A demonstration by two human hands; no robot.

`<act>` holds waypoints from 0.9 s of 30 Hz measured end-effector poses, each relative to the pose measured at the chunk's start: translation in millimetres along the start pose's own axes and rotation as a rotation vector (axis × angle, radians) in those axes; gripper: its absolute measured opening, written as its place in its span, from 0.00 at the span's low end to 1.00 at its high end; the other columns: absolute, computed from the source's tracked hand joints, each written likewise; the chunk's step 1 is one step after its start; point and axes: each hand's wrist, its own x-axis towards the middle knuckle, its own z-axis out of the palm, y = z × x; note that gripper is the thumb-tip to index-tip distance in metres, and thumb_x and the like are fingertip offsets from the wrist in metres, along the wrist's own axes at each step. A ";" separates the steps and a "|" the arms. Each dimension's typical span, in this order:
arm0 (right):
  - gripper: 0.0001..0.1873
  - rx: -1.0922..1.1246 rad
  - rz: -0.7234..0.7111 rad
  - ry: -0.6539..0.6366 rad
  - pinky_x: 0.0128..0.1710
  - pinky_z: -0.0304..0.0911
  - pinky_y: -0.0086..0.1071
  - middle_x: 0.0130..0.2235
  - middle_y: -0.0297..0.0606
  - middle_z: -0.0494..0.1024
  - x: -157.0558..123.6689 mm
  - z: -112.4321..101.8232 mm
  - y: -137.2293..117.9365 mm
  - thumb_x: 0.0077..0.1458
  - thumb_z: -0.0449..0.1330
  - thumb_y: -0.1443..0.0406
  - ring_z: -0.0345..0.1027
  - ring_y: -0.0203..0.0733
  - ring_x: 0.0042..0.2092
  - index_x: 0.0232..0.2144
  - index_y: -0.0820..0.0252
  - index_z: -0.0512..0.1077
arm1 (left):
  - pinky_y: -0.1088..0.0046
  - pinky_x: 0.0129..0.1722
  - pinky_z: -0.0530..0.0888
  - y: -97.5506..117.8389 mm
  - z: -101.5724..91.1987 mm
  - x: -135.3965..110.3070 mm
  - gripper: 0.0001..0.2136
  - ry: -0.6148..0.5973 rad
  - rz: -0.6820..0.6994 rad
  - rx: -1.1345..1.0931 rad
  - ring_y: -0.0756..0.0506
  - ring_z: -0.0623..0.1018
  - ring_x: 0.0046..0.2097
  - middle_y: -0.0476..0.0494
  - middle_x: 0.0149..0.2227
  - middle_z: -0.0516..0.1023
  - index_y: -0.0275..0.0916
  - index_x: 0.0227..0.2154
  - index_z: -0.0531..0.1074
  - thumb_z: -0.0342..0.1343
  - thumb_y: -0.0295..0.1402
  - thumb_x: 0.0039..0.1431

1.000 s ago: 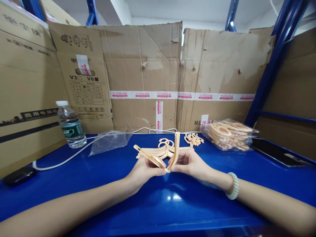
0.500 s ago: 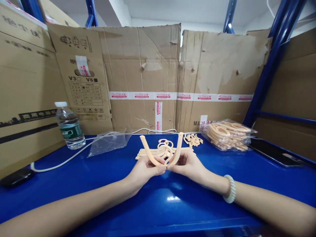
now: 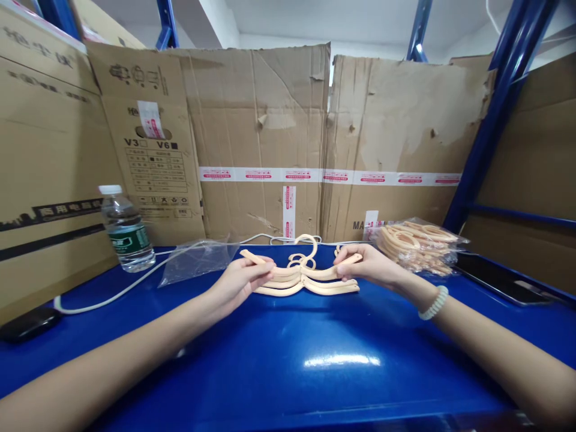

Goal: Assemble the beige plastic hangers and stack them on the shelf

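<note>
A beige hanger (image 3: 288,272) with its arms spread out and its hook upward is held between my two hands. My left hand (image 3: 245,281) pinches its left arm, and my right hand (image 3: 363,264) grips the right arm near its end. Just under and behind it, more beige hangers (image 3: 330,289) lie stacked on the blue tabletop (image 3: 288,360), their hooks pointing away from me. Whether the held hanger touches the stack, I cannot tell. Behind my right hand, a pile of small beige pieces is mostly hidden.
A clear bag of beige hanger parts (image 3: 414,243) sits at the back right, beside a black phone-like slab (image 3: 499,277). To the left are a water bottle (image 3: 126,231), an empty clear bag (image 3: 198,261), a white cable (image 3: 103,307) and a black object (image 3: 29,324). Cardboard (image 3: 256,132) walls the back.
The hanger was folded in a U shape with my hands together at its base. Now its arms are spread, my hands have moved apart, and it is over the stack.
</note>
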 end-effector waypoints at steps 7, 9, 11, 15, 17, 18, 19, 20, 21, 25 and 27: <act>0.04 -0.755 -0.220 -0.101 0.28 0.60 0.29 0.26 0.35 0.77 -4.2 -10.2 -8.8 0.46 0.65 0.65 0.69 0.38 0.28 0.25 0.61 0.75 | 0.78 0.34 0.75 27.2 -26.8 18.5 0.08 -0.169 0.143 0.380 0.49 0.77 0.33 0.45 0.30 0.77 0.34 0.27 0.75 0.67 0.25 0.42; 0.01 -0.924 -0.252 -0.103 0.30 0.59 0.30 0.27 0.34 0.77 -6.1 -8.2 -10.2 0.45 0.65 0.68 0.69 0.39 0.30 0.25 0.60 0.76 | 0.78 0.30 0.72 34.7 -31.7 18.6 0.08 -0.302 0.214 0.697 0.49 0.76 0.30 0.47 0.26 0.77 0.35 0.27 0.75 0.66 0.29 0.42; 0.02 -1.021 -0.274 -0.122 0.33 0.59 0.31 0.29 0.35 0.78 -7.0 -6.6 -9.6 0.44 0.66 0.69 0.70 0.40 0.32 0.26 0.60 0.76 | 0.78 0.29 0.70 40.7 -33.1 15.9 0.07 -0.444 0.313 0.962 0.49 0.75 0.29 0.48 0.26 0.77 0.36 0.26 0.75 0.65 0.33 0.45; 0.03 -1.044 -0.280 -0.237 0.35 0.60 0.32 0.31 0.36 0.77 -6.8 -5.3 -5.8 0.44 0.67 0.68 0.70 0.41 0.34 0.26 0.60 0.77 | 0.77 0.33 0.67 43.9 -29.7 7.1 0.06 -0.628 0.489 1.318 0.47 0.75 0.32 0.48 0.28 0.78 0.38 0.26 0.75 0.60 0.35 0.51; 0.03 -1.042 -0.256 -0.263 0.34 0.60 0.32 0.31 0.36 0.76 -7.3 -4.8 -5.4 0.45 0.67 0.67 0.69 0.40 0.33 0.27 0.60 0.78 | 0.76 0.33 0.66 40.6 -28.3 3.9 0.04 -0.635 0.554 1.485 0.47 0.75 0.32 0.48 0.28 0.77 0.38 0.26 0.74 0.58 0.32 0.52; 0.02 -1.048 -0.247 -0.263 0.34 0.60 0.32 0.31 0.36 0.76 -8.1 -4.3 -6.0 0.46 0.67 0.67 0.69 0.41 0.33 0.27 0.60 0.78 | 0.75 0.32 0.65 37.9 -27.6 2.4 0.04 -0.621 0.594 1.568 0.47 0.74 0.31 0.48 0.27 0.77 0.38 0.25 0.73 0.57 0.31 0.52; 0.02 -1.058 -0.240 -0.260 0.34 0.61 0.33 0.31 0.37 0.76 -9.3 -3.3 -7.1 0.46 0.67 0.67 0.69 0.41 0.33 0.27 0.60 0.78 | 0.73 0.33 0.64 34.6 -26.7 0.7 0.04 -0.594 0.644 1.647 0.46 0.73 0.30 0.47 0.27 0.76 0.38 0.24 0.73 0.56 0.29 0.52; 0.03 -1.071 -0.236 -0.252 0.35 0.61 0.33 0.32 0.38 0.76 -10.9 -1.5 -8.6 0.46 0.67 0.67 0.69 0.42 0.34 0.27 0.60 0.77 | 0.72 0.34 0.64 30.9 -25.1 -1.5 0.04 -0.559 0.702 1.719 0.46 0.72 0.30 0.47 0.26 0.75 0.38 0.23 0.72 0.54 0.27 0.51; 0.04 -1.086 -0.232 -0.237 0.36 0.62 0.34 0.33 0.39 0.76 -13.1 1.2 -10.0 0.46 0.66 0.67 0.70 0.44 0.35 0.28 0.60 0.77 | 0.70 0.36 0.64 26.6 -22.6 -4.7 0.05 -0.514 0.760 1.778 0.45 0.72 0.31 0.46 0.26 0.74 0.38 0.23 0.71 0.53 0.26 0.51; 0.17 -1.120 -0.213 -0.078 0.43 0.65 0.40 0.44 0.51 0.75 -25.5 23.9 -9.8 0.56 0.59 0.62 0.69 0.51 0.45 0.45 0.65 0.73 | 0.61 0.44 0.67 4.1 -3.8 -25.9 0.07 -0.388 0.784 1.805 0.38 0.74 0.42 0.38 0.37 0.76 0.35 0.35 0.73 0.51 0.29 0.57; 0.30 -1.140 -0.188 -0.010 0.53 0.60 0.47 0.54 0.58 0.68 -31.4 39.6 -3.4 0.58 0.55 0.54 0.62 0.58 0.55 0.56 0.71 0.65 | 0.56 0.54 0.64 -8.8 5.9 -37.1 0.19 -0.390 0.754 1.733 0.35 0.69 0.54 0.34 0.53 0.71 0.35 0.50 0.69 0.52 0.40 0.60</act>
